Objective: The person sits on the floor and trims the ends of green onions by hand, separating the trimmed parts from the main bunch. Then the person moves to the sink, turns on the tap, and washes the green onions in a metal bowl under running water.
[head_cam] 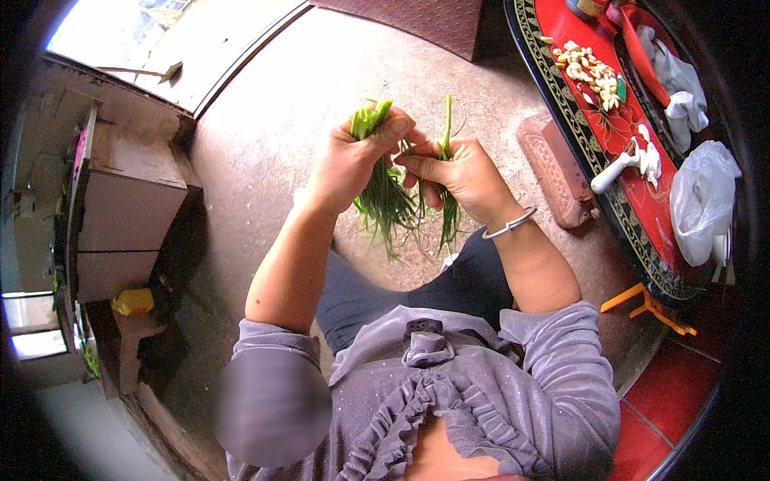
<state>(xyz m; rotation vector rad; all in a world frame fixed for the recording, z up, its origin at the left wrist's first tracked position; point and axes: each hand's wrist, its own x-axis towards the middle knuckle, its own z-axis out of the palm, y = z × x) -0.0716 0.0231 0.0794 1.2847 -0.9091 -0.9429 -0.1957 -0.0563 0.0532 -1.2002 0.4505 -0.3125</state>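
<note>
Before my chest, my left hand (352,165) grips a thick bunch of thin green stalks (385,210), possibly chives. Their pale cut-looking ends stick up above the fist, and the dark leaf ends hang below it. Close beside it, my right hand (478,174) pinches a smaller bundle of the same greens (447,123) upright between thumb and fingers. The fingertips of both hands nearly meet, and whether they touch is hard to tell. A silver bangle (510,222) circles my right wrist. Loose green bits (400,231) show on the floor beneath the hands.
To the right stands a red-topped table (646,198) with a black patterned rim. It bears garlic cloves (589,69), a red bowl (640,54), a clear plastic bag (704,201) and a white-handled object (613,171). A reddish brick (553,171) lies beside it. Cabinets (129,204) stand left.
</note>
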